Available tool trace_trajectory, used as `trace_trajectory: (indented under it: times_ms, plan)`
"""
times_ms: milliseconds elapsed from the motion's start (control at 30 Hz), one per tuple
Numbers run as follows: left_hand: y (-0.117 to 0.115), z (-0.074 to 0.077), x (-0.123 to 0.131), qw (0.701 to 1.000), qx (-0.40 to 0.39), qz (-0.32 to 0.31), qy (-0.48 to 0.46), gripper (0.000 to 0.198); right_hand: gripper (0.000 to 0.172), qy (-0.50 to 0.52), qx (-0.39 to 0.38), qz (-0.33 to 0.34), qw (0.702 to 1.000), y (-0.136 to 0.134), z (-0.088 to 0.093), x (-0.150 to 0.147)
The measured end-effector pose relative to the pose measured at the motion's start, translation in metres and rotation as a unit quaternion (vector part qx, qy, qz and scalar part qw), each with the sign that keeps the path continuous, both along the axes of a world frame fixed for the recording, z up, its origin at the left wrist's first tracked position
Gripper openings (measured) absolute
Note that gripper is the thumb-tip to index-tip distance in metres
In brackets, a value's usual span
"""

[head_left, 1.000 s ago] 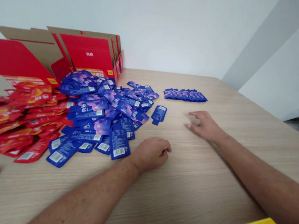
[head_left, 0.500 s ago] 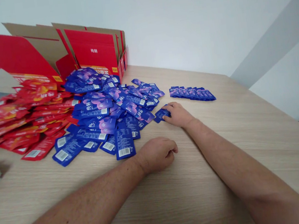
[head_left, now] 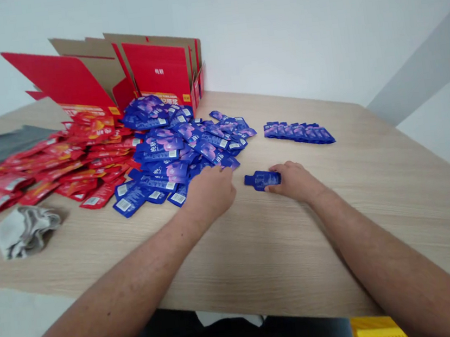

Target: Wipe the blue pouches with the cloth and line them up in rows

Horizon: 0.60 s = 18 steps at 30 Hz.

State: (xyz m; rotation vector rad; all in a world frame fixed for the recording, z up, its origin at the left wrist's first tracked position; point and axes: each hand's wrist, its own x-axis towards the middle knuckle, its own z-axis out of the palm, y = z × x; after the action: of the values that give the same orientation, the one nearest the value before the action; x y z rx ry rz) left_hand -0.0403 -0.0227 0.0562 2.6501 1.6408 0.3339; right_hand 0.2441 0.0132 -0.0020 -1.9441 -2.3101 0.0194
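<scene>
Right of the blue sachet heap (head_left: 190, 151), your R hand (head_left: 295, 181) presses its fingertips on one blue sachet (head_left: 261, 180), flat on the table (head_left: 300, 246), so it lies apart from the pile and the overlapped row (head_left: 298, 134), while your L hand (head_left: 210, 192) sits curled at the heap's edge, any pinch hidden.

We look out from the person's head, facing forward and down across the table (head_left: 300, 246), close above the left hand (head_left: 210, 192) and right hand (head_left: 295, 181) (a wall (head_left: 274, 36) closes off the far side).
</scene>
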Motion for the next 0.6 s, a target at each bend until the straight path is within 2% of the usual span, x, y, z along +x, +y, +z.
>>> trace_trajectory:
  times_ms: [100,267,433,600]
  plan:
    - [-0.002,0.005,-0.021,0.992,-0.004,0.107,0.072,0.036,0.045,-0.01,0.008,0.007,1.0,-0.018,0.007,0.007]
    - [-0.01,0.003,-0.036,0.976,-0.057,0.177,0.109,0.054,0.013,0.009,0.013,0.028,0.999,-0.045,0.024,0.012]
    - [-0.009,0.002,-0.034,0.973,-0.074,0.193,0.106,0.065,0.007,0.036,0.017,0.029,0.999,-0.064,0.026,0.011]
    - [-0.004,-0.001,-0.041,0.978,-0.064,0.187,0.069,0.068,0.013,0.053,0.007,0.031,0.998,-0.066,0.017,0.014]
